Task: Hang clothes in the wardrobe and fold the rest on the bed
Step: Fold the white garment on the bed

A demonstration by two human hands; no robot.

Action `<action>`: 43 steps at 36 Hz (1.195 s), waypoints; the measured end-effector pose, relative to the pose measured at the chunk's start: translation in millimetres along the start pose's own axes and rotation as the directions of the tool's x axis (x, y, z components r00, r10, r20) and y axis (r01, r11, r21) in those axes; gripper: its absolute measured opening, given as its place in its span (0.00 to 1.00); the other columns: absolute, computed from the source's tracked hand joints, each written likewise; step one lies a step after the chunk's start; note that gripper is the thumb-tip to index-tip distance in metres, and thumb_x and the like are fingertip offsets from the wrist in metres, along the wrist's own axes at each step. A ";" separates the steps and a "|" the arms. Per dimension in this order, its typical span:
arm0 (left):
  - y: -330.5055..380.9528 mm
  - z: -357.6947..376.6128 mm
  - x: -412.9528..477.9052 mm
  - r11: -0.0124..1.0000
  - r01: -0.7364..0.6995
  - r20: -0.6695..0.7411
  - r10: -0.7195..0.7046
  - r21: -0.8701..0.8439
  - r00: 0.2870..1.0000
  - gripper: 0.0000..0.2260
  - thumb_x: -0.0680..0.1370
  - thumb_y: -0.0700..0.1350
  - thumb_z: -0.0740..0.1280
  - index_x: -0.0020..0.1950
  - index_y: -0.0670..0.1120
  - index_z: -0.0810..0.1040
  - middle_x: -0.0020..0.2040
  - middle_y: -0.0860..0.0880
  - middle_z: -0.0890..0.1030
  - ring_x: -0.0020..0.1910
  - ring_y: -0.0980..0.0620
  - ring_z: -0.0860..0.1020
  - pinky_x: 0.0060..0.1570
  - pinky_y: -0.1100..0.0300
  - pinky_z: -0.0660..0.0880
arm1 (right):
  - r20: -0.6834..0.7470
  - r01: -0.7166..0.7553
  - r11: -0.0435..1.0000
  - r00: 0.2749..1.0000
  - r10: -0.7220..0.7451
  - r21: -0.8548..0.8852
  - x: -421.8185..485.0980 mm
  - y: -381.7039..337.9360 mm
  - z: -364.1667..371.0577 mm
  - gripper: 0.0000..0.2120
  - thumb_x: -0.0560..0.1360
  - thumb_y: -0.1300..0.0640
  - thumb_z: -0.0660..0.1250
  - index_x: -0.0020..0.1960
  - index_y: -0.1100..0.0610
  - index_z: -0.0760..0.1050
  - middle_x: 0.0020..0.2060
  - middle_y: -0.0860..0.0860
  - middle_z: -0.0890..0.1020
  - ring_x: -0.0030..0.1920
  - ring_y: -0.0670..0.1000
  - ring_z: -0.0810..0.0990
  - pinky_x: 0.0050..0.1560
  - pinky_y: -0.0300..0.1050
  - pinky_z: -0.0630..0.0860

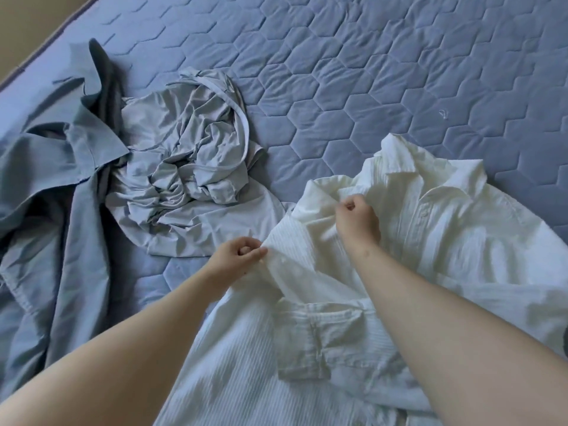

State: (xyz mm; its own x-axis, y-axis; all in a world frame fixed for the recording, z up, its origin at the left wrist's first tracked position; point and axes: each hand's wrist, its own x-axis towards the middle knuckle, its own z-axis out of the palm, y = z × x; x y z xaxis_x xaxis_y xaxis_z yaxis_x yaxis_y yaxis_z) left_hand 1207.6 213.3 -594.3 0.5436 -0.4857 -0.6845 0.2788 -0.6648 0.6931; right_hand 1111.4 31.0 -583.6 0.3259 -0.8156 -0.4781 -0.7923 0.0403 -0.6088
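Observation:
A white collared shirt [445, 229] with a chest pocket lies spread on the bed in front of me, collar toward the far side. My left hand [236, 259] pinches the shirt's left edge near the shoulder. My right hand [358, 221] grips a fold of the white fabric just left of the collar. A crumpled light grey garment [190, 161] lies to the left of the shirt. A blue-grey collared shirt [55, 192] lies further left, with a dark piece showing behind it.
The bed [384, 72] has a blue quilted cover with a hexagon pattern, bare across the far right. Its edge runs diagonally at the top left, with beige floor [27, 20] beyond it.

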 end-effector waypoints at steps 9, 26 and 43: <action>-13.4 -21.8 4.3 0.942 -0.056 0.017 0.053 0.331 0.998 0.11 0.69 0.39 0.75 0.40 0.54 0.78 0.29 0.57 0.75 0.29 0.61 0.72 0.33 0.69 0.69 | -0.053 0.148 0.986 0.987 -0.152 -0.076 24.9 -41.6 8.5 0.10 0.79 0.53 0.59 0.46 0.57 0.75 0.49 0.57 0.79 0.52 0.60 0.75 0.52 0.47 0.70; 16.0 51.1 -24.7 0.790 -0.225 -0.265 0.437 0.570 0.860 0.11 0.75 0.40 0.64 0.57 0.44 0.76 0.55 0.46 0.74 0.58 0.46 0.71 0.53 0.57 0.65 | -0.254 -0.049 0.997 0.967 0.032 -0.063 -22.8 56.8 -31.4 0.10 0.77 0.57 0.60 0.57 0.56 0.75 0.56 0.55 0.80 0.58 0.60 0.74 0.59 0.52 0.69; 16.0 121.5 -59.8 0.271 -0.319 0.219 0.343 0.908 0.913 0.29 0.77 0.44 0.62 0.75 0.56 0.54 0.75 0.51 0.56 0.72 0.48 0.57 0.68 0.52 0.57 | -0.272 -0.198 0.931 0.955 0.113 -0.308 -137.6 175.4 -89.0 0.17 0.76 0.58 0.64 0.64 0.55 0.73 0.65 0.54 0.72 0.64 0.57 0.67 0.62 0.51 0.60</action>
State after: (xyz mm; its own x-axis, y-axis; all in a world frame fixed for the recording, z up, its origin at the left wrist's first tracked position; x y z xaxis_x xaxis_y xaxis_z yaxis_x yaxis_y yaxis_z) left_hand 1083.4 162.7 -569.7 0.4192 -0.7959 -0.4367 -0.8171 -0.5405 0.2007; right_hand 881.7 99.0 -568.3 0.0811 -0.9320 -0.3533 -0.9607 0.0213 -0.2768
